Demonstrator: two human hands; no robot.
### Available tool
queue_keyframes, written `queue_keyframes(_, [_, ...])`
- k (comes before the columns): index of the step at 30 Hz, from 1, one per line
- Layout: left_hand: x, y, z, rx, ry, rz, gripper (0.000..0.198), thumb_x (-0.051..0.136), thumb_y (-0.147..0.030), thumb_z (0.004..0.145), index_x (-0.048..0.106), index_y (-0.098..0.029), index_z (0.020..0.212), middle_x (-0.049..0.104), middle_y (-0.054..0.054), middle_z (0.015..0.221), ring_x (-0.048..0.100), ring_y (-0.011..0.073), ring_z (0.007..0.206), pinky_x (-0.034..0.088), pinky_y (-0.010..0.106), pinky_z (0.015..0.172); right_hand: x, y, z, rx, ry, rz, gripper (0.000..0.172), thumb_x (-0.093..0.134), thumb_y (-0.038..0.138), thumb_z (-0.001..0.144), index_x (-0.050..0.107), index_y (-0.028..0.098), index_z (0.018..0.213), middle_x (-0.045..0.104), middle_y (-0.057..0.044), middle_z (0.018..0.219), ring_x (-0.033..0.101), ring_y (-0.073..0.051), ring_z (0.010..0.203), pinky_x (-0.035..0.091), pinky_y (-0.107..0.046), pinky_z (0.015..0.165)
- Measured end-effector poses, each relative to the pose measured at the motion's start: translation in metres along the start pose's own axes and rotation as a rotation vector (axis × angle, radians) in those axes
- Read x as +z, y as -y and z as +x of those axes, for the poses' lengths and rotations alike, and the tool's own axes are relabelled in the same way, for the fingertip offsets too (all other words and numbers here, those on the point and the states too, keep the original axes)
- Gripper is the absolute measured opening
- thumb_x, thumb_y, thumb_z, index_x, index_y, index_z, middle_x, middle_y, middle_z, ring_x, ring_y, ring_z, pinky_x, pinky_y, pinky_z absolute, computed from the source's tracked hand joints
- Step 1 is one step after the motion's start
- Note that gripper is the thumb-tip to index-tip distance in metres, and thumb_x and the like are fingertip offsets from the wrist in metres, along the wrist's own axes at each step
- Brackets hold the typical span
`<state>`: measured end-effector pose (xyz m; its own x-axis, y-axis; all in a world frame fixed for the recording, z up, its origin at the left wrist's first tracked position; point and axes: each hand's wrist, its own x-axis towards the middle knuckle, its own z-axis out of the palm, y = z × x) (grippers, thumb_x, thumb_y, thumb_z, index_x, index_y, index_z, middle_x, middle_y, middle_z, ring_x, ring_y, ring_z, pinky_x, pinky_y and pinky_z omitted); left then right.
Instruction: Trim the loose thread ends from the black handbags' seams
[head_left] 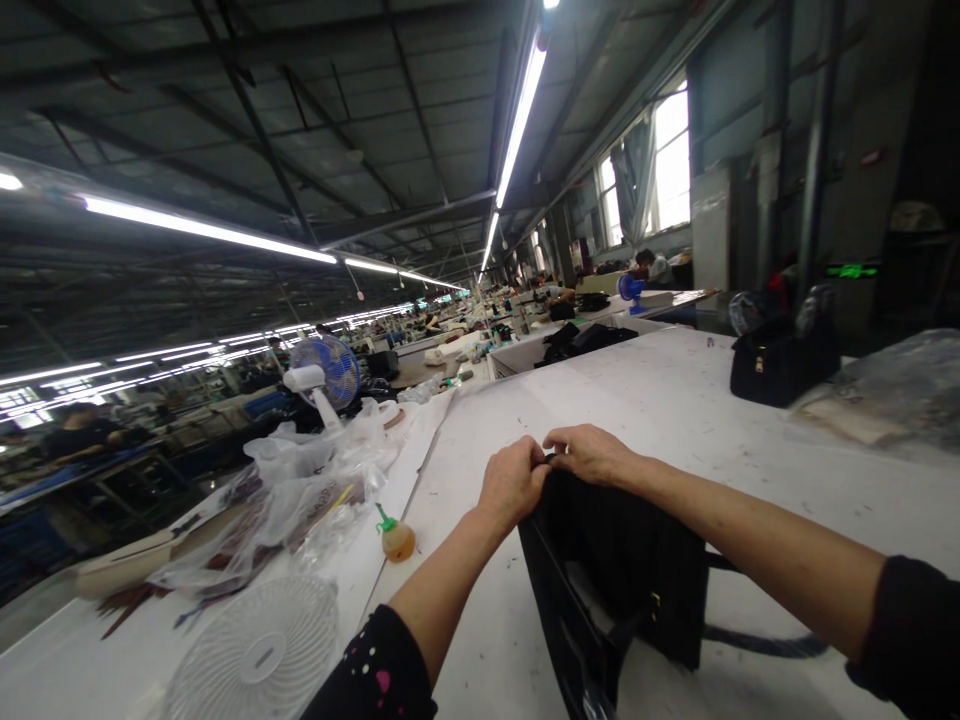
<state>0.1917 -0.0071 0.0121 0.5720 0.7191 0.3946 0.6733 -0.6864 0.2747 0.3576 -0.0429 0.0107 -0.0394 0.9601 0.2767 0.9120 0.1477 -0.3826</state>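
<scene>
A black handbag [622,560] stands on the white table right in front of me, with a small gold fitting low on its side. A dark strap or handle curves out from it onto the tabletop at the right. My left hand [516,478] pinches the far top edge of the bag. Close beside it, my right hand [589,452] has its fingers closed at that same edge, the fingertips of both hands nearly meeting. What exactly lies between the fingertips is too small to make out. The bag's opening shows partly, facing me.
A small bottle [397,538] with a green spout and amber liquid stands left of my forearm. Nearer is a white fan [259,650]; clear plastic bags [300,500] and another fan [326,370] lie beyond. Another black bag [784,360] sits at the right, beside plastic wrapping [900,390].
</scene>
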Motion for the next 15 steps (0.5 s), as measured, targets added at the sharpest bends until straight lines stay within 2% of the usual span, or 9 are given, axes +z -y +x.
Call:
queue_keyframes(2, [-0.004, 0.002, -0.004, -0.076, 0.065, -0.124, 0.037, 0.071, -0.028, 0.063, 0.055, -0.02, 0.095, 0.064, 0.002, 0.089, 0.057, 0.0162, 0.074, 0.041, 0.025, 0.063, -0.002, -0.002, 0.003, -0.042, 0.009, -0.011, 0.024, 0.055, 0.03, 0.076, 0.069, 0.031, 0.096, 0.07, 0.0, 0.09, 0.062, -0.018, 0.084, 0.038, -0.024, 0.065])
queue_keyframes(4, [-0.008, 0.007, -0.008, -0.141, 0.159, -0.259, 0.043, 0.07, -0.018, 0.058, 0.054, -0.018, 0.097, 0.064, 0.003, 0.092, 0.056, 0.0142, 0.071, 0.041, 0.022, 0.058, -0.006, -0.005, 0.003, -0.043, 0.023, -0.056, 0.023, 0.055, 0.027, 0.074, 0.07, 0.029, 0.091, 0.071, -0.001, 0.089, 0.062, -0.019, 0.086, 0.039, -0.025, 0.068])
queue_keyframes(6, [-0.01, 0.015, -0.009, -0.197, 0.22, -0.374, 0.036, 0.062, -0.01, 0.06, 0.056, -0.017, 0.094, 0.064, 0.003, 0.089, 0.055, 0.0122, 0.068, 0.04, 0.02, 0.054, -0.01, -0.008, 0.002, -0.031, 0.033, -0.087, 0.022, 0.056, 0.027, 0.073, 0.071, 0.028, 0.088, 0.071, -0.001, 0.088, 0.062, -0.019, 0.086, 0.04, -0.025, 0.069])
queue_keyframes(9, [-0.007, 0.027, -0.005, -0.268, 0.23, -0.456, 0.029, 0.056, -0.007, 0.062, 0.06, -0.015, 0.09, 0.065, 0.002, 0.08, 0.055, 0.011, 0.062, 0.038, 0.019, 0.051, -0.012, -0.008, -0.001, 0.001, 0.034, -0.126, 0.022, 0.056, 0.029, 0.073, 0.071, 0.028, 0.089, 0.071, -0.002, 0.09, 0.061, -0.02, 0.087, 0.039, -0.026, 0.068])
queue_keyframes(15, [0.005, 0.04, 0.002, -0.158, 0.22, -0.481, 0.023, 0.059, -0.013, 0.064, 0.065, -0.016, 0.086, 0.067, 0.0, 0.076, 0.058, 0.0116, 0.066, 0.042, 0.02, 0.057, -0.009, -0.007, -0.006, 0.068, 0.007, -0.107, 0.021, 0.055, 0.028, 0.075, 0.069, 0.028, 0.09, 0.07, -0.002, 0.092, 0.06, -0.02, 0.086, 0.037, -0.026, 0.065])
